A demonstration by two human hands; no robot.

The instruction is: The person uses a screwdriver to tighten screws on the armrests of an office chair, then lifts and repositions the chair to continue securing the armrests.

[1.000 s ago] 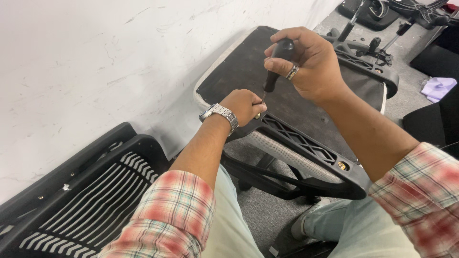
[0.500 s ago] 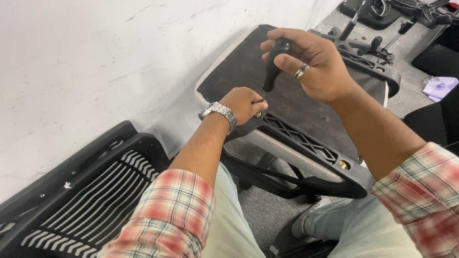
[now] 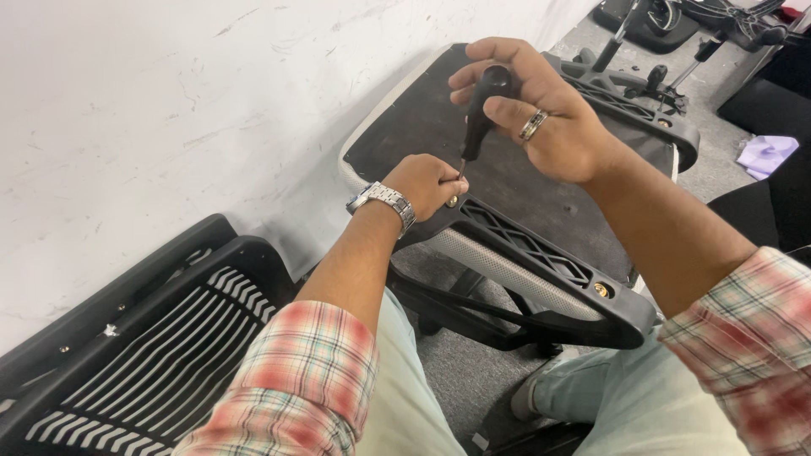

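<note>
Right hand closed around the screwdriver: fingers wrapped over a black, rounded, bulb-topped handle, a silver ring on one finger. Handle tapers down to a thin metal shaft, tilted slightly, tip down toward a small brass-coloured screw at the end of the black plastic bracket.

Left hand curled shut at the bracket's near end, fingertips pinched close around the screw and the screwdriver tip; whether it grips the screw itself cannot be told. Silver metal watch on that wrist.

Bracket is a long black piece with an open lattice of diagonal ribs, lying across the underside of an upturned chair seat; seat has a dark flat board face and a pale grey mesh rim. A second brass fitting sits at the bracket's far end, toward the right.

Black slatted chair back leans at the white wall, lower left, on the floor. Plaid sleeves, pale trousers; grey floor below
</note>
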